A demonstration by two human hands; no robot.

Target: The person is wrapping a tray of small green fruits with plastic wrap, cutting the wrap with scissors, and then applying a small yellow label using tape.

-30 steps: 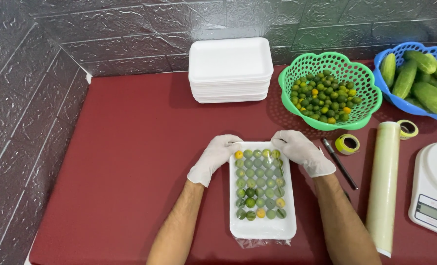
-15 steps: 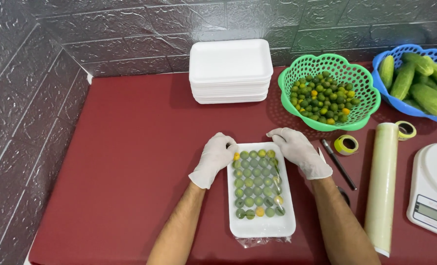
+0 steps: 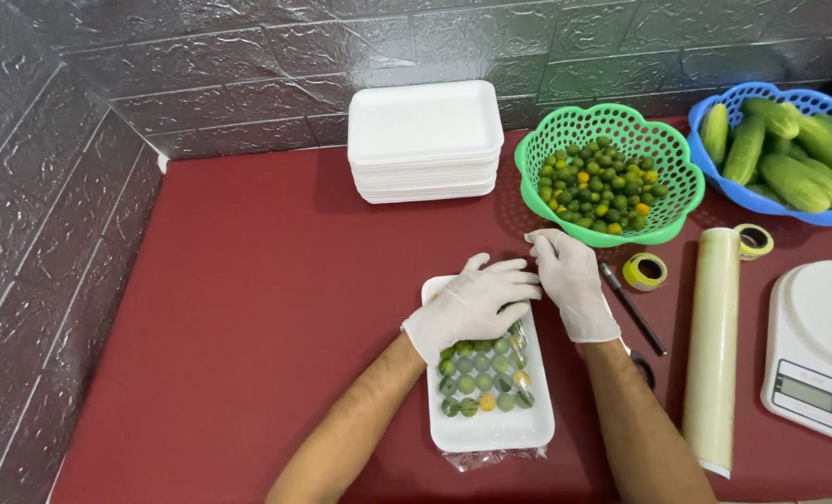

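Note:
A white foam tray (image 3: 490, 429) filled with several small green and yellow citrus fruits (image 3: 483, 377) lies on the dark red table, covered with clear film that sticks out at its near end. My left hand (image 3: 470, 306), in a white glove, lies flat across the tray's far half, fingers spread and pointing right. My right hand (image 3: 570, 278), also gloved, rests at the tray's far right corner, fingertips by the film edge; whether it pinches the film is unclear.
A stack of white foam trays (image 3: 425, 140) stands at the back. A green basket of small citrus (image 3: 608, 174) and a blue basket of cucumbers (image 3: 778, 154) sit at the right. A cling film roll (image 3: 714, 345), tape rolls (image 3: 644, 271), a knife (image 3: 632, 308) and a white scale (image 3: 817, 341) lie to the right.
My left hand has moved from the tray's left far corner across onto the top of the fruit. My right hand has shifted slightly outward to the tray's right far corner.

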